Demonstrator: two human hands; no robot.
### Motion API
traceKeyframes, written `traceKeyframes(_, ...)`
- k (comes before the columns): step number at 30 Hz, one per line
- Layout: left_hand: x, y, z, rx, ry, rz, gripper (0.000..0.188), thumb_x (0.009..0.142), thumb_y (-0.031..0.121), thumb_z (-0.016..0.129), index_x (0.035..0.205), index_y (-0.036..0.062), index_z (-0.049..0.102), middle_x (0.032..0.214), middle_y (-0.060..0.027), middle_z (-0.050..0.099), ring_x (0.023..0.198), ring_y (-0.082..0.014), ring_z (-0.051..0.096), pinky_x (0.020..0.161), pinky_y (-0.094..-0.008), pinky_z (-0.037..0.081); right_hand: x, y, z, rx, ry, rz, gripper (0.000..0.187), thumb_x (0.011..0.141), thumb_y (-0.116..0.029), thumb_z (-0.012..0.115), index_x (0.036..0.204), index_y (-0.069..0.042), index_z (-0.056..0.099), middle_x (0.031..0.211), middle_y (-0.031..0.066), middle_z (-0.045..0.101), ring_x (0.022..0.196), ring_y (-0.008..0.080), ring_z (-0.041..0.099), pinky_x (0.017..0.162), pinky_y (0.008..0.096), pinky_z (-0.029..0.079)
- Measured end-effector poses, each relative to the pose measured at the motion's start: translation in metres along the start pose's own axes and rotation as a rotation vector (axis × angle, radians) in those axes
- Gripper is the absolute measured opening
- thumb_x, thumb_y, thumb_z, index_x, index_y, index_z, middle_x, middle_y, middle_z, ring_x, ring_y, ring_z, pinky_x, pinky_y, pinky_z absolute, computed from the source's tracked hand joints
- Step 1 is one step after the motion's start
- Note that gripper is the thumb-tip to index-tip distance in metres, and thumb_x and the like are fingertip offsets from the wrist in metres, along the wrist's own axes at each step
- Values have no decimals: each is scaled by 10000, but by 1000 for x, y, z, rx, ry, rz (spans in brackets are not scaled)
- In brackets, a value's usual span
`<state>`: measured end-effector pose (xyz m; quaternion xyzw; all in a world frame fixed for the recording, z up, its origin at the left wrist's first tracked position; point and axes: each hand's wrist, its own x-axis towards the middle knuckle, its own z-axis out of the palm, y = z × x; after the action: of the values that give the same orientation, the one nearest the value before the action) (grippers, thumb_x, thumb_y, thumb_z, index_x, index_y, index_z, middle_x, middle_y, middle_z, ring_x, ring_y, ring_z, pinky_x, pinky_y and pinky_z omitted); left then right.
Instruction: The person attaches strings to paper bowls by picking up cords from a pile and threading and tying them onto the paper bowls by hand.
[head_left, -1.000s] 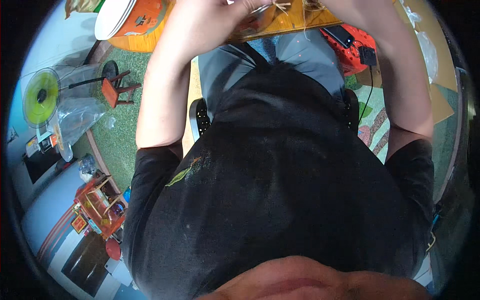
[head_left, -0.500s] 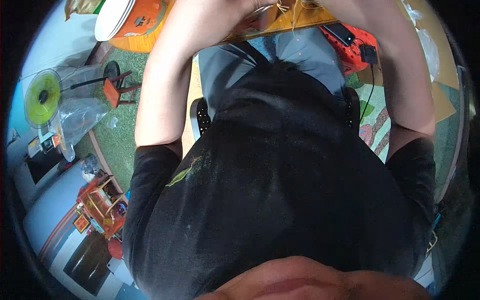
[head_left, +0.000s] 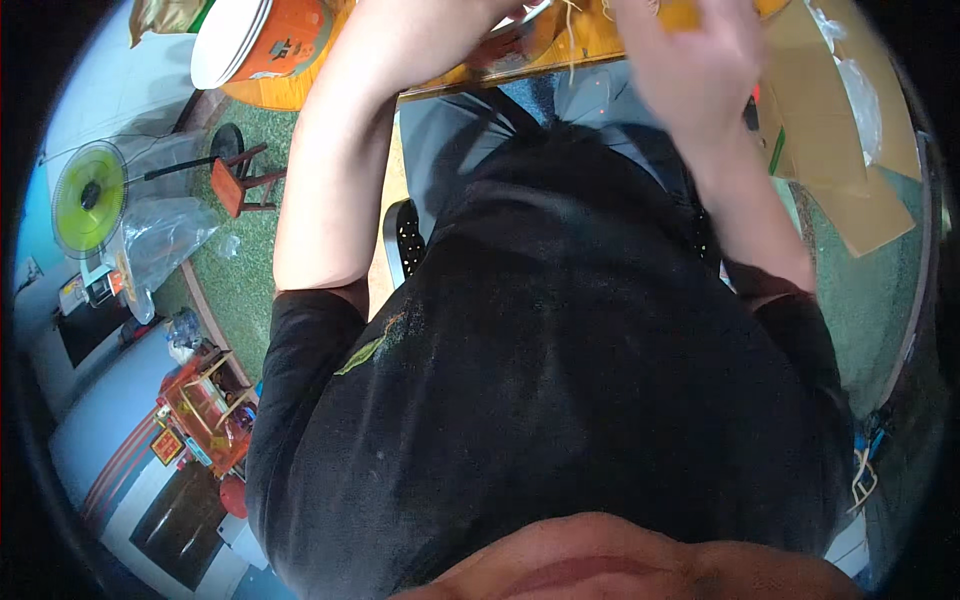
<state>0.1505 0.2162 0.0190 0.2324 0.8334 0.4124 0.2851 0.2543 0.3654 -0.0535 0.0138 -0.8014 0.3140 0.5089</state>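
Note:
At the top edge, over the near side of the wooden table [head_left: 590, 48], is my left hand [head_left: 485, 12]; its fingers run out of the picture, so their state is hidden. Beside it lies part of a reddish, white-rimmed thing [head_left: 510, 40], too cut off to name. Thin straw-coloured strands [head_left: 571, 35] hang down near the table edge between my two hands. My right hand [head_left: 700, 75] is over the table's front edge, right of the strands. Motion smears its fingers, and I cannot make out anything in them.
Stacked orange paper buckets [head_left: 285, 45] with white rims lie on the table's left end. Flattened cardboard [head_left: 820, 130] is at the right, with clear plastic [head_left: 860, 110] on it. A red stool [head_left: 228, 187] and a green-bladed fan [head_left: 90, 198] stand at the left.
My right hand has come back toward me and inward from the top edge, and now covers the red item and black device by my knee. My left arm has barely moved.

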Motion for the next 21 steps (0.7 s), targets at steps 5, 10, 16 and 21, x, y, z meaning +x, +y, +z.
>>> traceKeyframes(5, 5, -4, 3, 27, 8, 179, 97, 994, 42, 653, 951, -38, 686, 826, -30, 683, 737, -92, 589, 676, -271, 502, -18, -28, 6, 243, -59, 354, 95, 841, 26, 785, 882, 36, 699, 787, 86, 620, 588, 135, 577, 556, 260, 454)
traceKeyframes(10, 9, -9, 3, -8, 5, 163, 85, 987, 31, 654, 948, -40, 679, 840, -24, 677, 756, -91, 590, 709, -259, 505, -13, -22, 10, 136, -65, 323, 101, 818, 22, 796, 873, 38, 712, 789, 105, 648, 610, 168, 618, 559, 291, 459)
traceKeyframes(16, 12, -17, 5, -83, 14, 228, 69, 990, 18, 652, 952, -38, 668, 868, -28, 689, 778, -92, 608, 728, -252, 513, -9, -25, 10, 174, -112, 310, 94, 808, 29, 783, 867, 41, 711, 719, 118, 625, 600, 183, 612, 559, 302, 460)
traceKeyframes(21, 13, -17, 5, -101, 3, 228, 63, 995, 9, 647, 955, -37, 668, 876, -26, 690, 792, -90, 612, 730, -247, 512, -10, -25, 18, 132, -90, 325, 84, 819, 31, 774, 861, 47, 703, 720, 107, 629, 592, 169, 597, 559, 295, 457)
